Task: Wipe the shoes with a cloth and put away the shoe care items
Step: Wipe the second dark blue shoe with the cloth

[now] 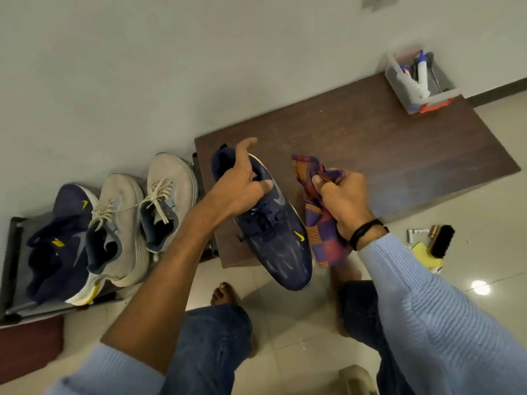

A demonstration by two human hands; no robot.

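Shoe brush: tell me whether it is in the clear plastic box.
No, the shoe brush lies on the floor tiles, while the clear plastic box stands on the bench.

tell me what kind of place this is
Likely a home entryway: a shoe rack holding sneakers by a plain wall, a tiled floor, and a low wooden cabinet with a clear box.

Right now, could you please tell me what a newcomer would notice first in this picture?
The navy shoe is held up in the middle by the left hand, with the checked cloth gripped in the right hand beside it. Three more shoes sit on the rack at left.
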